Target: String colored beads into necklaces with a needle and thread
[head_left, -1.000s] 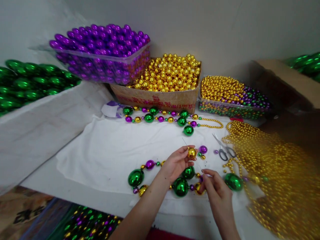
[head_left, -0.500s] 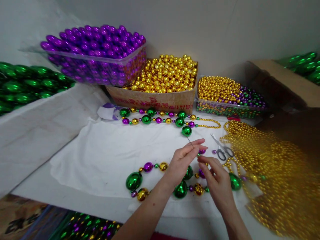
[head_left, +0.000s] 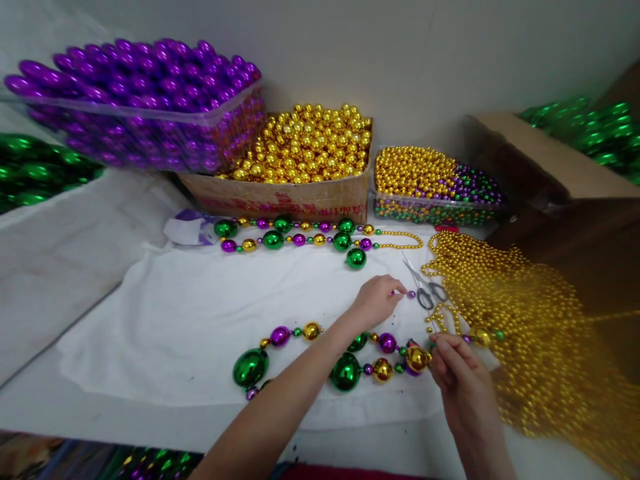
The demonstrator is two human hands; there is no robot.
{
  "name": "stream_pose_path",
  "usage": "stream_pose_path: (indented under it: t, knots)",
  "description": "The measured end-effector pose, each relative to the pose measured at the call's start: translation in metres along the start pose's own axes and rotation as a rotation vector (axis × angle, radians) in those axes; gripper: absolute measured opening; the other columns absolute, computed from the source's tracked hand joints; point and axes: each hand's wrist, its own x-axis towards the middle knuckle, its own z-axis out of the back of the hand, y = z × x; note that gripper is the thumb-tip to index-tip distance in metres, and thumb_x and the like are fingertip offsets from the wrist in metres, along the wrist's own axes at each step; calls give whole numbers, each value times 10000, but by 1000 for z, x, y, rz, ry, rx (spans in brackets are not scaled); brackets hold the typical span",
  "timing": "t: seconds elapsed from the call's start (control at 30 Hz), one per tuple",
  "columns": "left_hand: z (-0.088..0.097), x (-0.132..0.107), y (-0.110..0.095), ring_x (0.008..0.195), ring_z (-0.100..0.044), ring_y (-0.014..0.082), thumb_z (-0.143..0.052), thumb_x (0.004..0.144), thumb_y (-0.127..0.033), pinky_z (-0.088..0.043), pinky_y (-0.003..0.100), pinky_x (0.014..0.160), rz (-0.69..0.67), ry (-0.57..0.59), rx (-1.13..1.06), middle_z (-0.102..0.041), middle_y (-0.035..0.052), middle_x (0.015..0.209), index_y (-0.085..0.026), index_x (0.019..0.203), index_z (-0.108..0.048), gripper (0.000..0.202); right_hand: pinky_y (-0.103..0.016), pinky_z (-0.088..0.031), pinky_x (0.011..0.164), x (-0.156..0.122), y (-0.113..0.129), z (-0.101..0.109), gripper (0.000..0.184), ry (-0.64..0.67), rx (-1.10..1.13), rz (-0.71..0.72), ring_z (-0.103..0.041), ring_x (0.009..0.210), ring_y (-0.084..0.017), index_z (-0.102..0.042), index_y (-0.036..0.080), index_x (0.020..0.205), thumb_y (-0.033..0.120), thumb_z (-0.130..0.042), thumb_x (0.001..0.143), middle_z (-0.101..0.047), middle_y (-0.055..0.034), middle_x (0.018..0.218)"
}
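Note:
My left hand (head_left: 377, 300) is pinched at the fingertips over the white cloth, around a small purple bead (head_left: 395, 292) that partly shows. Another small purple bead (head_left: 411, 294) lies just right of those fingers. My right hand (head_left: 463, 373) is closed, with a thin needle (head_left: 434, 324) sticking up from its fingertips. Close to that hand is the end of a bead necklace, with a large gold bead (head_left: 417, 359) and a large green bead (head_left: 346, 371). My left forearm hides part of this necklace. Scissors (head_left: 425, 293) lie beyond my right hand.
A finished-looking necklace (head_left: 299, 239) and a loose green bead (head_left: 356, 259) lie farther back. Behind stand a tub of purple beads (head_left: 150, 110), a carton of gold beads (head_left: 280, 193) and a tub of small mixed beads (head_left: 435, 207). Gold bead strings (head_left: 520, 313) are heaped at right.
My hands have moved apart: the left reaches to the small purple bead, the right has drawn to the right and nearer me. The needle shows at my right hand now. The view has shifted.

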Motion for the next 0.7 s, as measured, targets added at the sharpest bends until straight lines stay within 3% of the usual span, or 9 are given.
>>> stream_pose_path:
  t: [0.13, 0.23, 0.33, 0.43, 0.5, 0.57, 0.7]
  knots:
    - [-43, 28, 17, 926, -471, 282, -605, 615, 92, -217, 396, 1020, -129, 7, 39, -446, 30, 580, -218, 481, -575, 338, -144, -188, 395, -4, 0, -1, 256, -21, 7, -3, -249, 456, -41, -690, 162, 837, 328, -781, 664, -365, 74, 540]
    - [-52, 40, 19, 883, -480, 275, -606, 600, 102, -242, 403, 1008, -117, -9, 17, -420, 19, 552, -219, 463, -541, 354, -153, -199, 403, -6, 0, 2, 292, -32, -23, -11, -259, 460, -52, -697, 162, 890, 345, -770, 674, -354, 73, 527]
    - [-32, 40, 10, 805, -496, 235, -646, 606, 66, -327, 361, 932, -98, -43, -5, -492, 20, 592, -207, 546, -612, 281, -155, -183, 399, -5, 1, 9, 295, -25, -58, -18, -263, 452, -56, -694, 167, 887, 372, -759, 686, -354, 73, 500]
    - [10, 25, -1, 730, -522, 178, -660, 700, -62, -416, 306, 787, -25, -123, -91, -598, 22, 720, -193, 741, -686, 140, -160, -207, 393, -3, -1, 12, 300, -31, -140, -9, -311, 446, -62, -696, 173, 847, 395, -770, 658, -437, 51, 517]
    - [39, 5, -5, 677, -554, 134, -681, 724, -121, -455, 271, 705, 152, -213, -376, -639, 26, 787, -166, 846, -694, 130, -174, -280, 409, -3, -4, 11, 311, -16, -218, -28, -403, 480, -82, -709, 180, 846, 409, -774, 647, -544, 12, 601]
    - [60, -19, -4, 706, -599, 114, -690, 722, -95, -491, 255, 729, 268, -269, -654, -669, 55, 878, -136, 898, -689, 181, -189, -343, 442, -4, -9, 7, 329, 26, -303, -55, -469, 532, -103, -727, 186, 885, 426, -762, 661, -603, -14, 677]
    - [72, -56, 6, 743, -639, 100, -638, 743, -1, -523, 216, 763, 352, -333, -950, -687, 90, 926, -95, 937, -678, 219, -196, -359, 450, -9, -16, 0, 385, 98, -480, -41, -453, 516, -106, -749, 190, 960, 454, -737, 679, -564, 6, 591]
